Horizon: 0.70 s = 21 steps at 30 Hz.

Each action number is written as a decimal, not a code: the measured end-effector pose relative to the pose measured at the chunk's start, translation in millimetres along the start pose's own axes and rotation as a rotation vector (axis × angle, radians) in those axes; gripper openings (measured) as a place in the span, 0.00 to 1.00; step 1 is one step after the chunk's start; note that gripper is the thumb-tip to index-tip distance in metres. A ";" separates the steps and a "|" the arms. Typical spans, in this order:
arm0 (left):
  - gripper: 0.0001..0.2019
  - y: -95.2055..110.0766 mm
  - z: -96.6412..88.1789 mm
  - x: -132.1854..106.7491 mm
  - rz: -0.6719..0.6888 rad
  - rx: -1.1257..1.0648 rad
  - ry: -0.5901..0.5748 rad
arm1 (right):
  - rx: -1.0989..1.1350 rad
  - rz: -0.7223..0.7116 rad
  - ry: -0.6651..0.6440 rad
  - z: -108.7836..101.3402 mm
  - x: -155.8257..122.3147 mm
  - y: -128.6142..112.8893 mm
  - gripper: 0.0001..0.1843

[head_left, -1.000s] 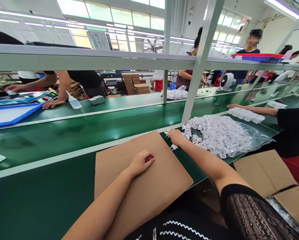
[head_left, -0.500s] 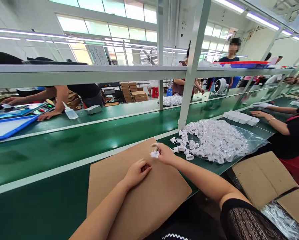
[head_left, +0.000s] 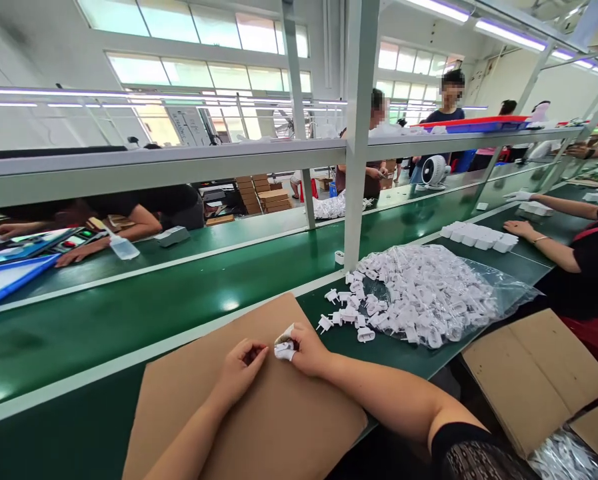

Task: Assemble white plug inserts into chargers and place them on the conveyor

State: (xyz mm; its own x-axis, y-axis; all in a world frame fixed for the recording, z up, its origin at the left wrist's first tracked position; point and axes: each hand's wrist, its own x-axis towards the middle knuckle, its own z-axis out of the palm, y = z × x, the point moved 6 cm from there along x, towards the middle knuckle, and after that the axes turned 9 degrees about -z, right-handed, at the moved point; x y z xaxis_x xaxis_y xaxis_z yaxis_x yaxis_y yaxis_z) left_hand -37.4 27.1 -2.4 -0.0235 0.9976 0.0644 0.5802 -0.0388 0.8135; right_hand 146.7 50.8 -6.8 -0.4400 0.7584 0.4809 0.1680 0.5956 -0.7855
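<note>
In the head view my right hand (head_left: 306, 350) is closed in a pinch around a small white plug part (head_left: 281, 348). White covers sit on the tips of its thumb and forefinger. My left hand (head_left: 241, 370) is just to the left, thumb and fingertips pressed together; whatever lies between them is hidden or too small to make out. Beneath both hands is a brown cardboard sheet (head_left: 299, 420). Several loose white two-pin plugs (head_left: 349, 315) lie right of it, spilling from a clear plastic bag (head_left: 509, 285) packed with more of them.
A green conveyor belt (head_left: 189, 307) runs behind the cardboard, with one white piece (head_left: 339, 257) by the upright post (head_left: 356, 167). An open carton (head_left: 533, 373) stands at lower right. Beyond the bag, a co-worker's hands (head_left: 521, 230) are near white blocks (head_left: 479, 237).
My right hand has come down and left with the plug part, closer to my left hand. The view has shifted slightly. Across the belt, a co-worker has leaned lower.
</note>
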 end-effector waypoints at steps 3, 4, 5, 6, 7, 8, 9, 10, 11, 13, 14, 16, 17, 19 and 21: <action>0.20 3.2 0.0 -0.9 0.003 0.028 -0.014 | 0.016 0.016 0.018 1.6 -0.5 5.7 0.07; 0.20 3.7 -0.2 -0.9 0.002 0.031 -0.014 | 0.013 0.023 0.020 2.0 -0.9 6.9 0.07; 0.20 3.9 -0.3 -0.7 0.002 0.032 -0.015 | 0.011 0.028 0.020 2.2 -1.2 7.6 0.07; 0.20 4.0 -0.3 -0.6 0.003 0.033 -0.015 | 0.013 0.030 0.020 2.3 -1.6 7.8 0.07; 0.20 4.0 -0.4 -0.5 0.006 0.034 -0.014 | 0.020 0.029 0.023 2.0 -1.9 7.6 0.07; 0.20 4.0 -0.3 -0.5 0.011 0.037 -0.014 | 0.029 0.027 0.027 1.6 -2.2 7.0 0.08; 0.20 4.0 -0.2 -0.5 0.018 0.040 -0.014 | 0.040 0.025 0.029 1.4 -2.5 6.3 0.08; 0.20 4.0 -0.1 -0.6 0.027 0.041 -0.018 | 0.049 0.023 0.030 1.2 -2.6 5.5 0.08; 0.19 3.9 0.3 -0.6 0.035 0.041 -0.027 | 0.055 0.021 0.030 1.3 -2.4 4.5 0.08; 0.18 3.4 0.9 0.1 0.043 0.039 -0.048 | 0.064 0.021 0.026 1.9 -1.1 1.8 0.08; 0.18 2.9 1.2 0.7 0.043 0.039 -0.057 | 0.077 0.024 0.028 1.9 0.2 0.0 0.08; 0.17 2.5 1.1 2.0 0.041 0.049 -0.062 | 0.173 0.064 0.062 0.1 3.9 -2.9 0.11; 0.16 2.8 0.7 2.4 0.043 0.058 -0.057 | 0.260 0.108 0.107 -2.6 5.7 -3.1 0.13; 0.15 4.4 -0.3 2.2 0.054 0.073 -0.036 | 0.474 0.247 0.262 -11.2 7.6 1.5 0.18; 0.13 6.1 -1.5 2.0 0.064 0.074 -0.017 | 0.627 0.404 0.424 -19.9 7.2 10.8 0.18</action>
State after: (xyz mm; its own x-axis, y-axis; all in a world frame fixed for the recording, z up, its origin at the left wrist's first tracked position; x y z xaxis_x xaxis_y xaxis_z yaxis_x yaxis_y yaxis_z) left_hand -35.0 28.8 3.6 0.0295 0.9941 0.1045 0.6383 -0.0991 0.7634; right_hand 162.8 67.9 -4.1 -0.0631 0.9902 0.1243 -0.3332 0.0965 -0.9379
